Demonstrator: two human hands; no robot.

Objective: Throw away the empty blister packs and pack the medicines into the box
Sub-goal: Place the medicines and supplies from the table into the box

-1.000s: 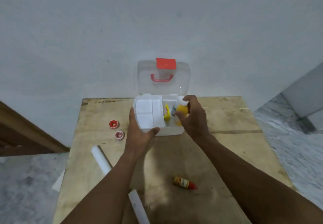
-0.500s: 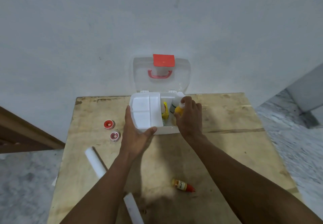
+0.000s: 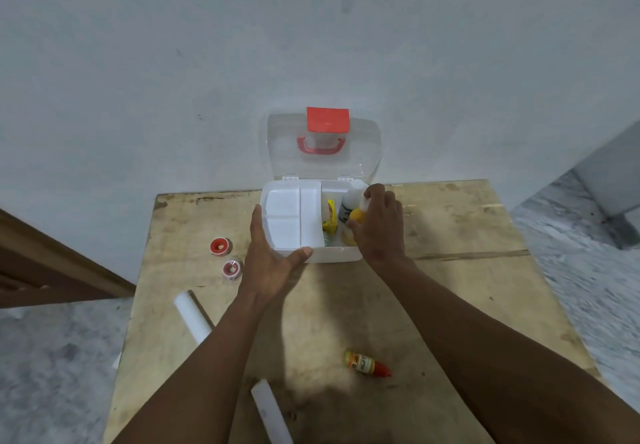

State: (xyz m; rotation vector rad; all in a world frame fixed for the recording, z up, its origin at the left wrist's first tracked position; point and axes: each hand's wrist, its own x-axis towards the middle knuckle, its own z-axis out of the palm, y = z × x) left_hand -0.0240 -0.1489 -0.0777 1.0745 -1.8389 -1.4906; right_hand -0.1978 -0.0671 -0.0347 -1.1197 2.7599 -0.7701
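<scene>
Fingers of the right hand (image 3: 379,225) grasp a yellow plastic bottle (image 3: 356,216) inside the white plastic medicine box (image 3: 332,255); left hand (image 3: 273,263), spread flat, braces its front. Risk: crowded compartment may tip the bottle. Count outside: one red-capped bottle (image 3: 367,364), two red round tins (image 3: 221,246), two white tubes (image 3: 192,315)

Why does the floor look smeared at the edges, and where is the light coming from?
Head view: wide-angle lens stretches and blurs the floor near the edges; the box stays fairly sharp. Soft arm shadows on the table suggest overhead light.
</scene>
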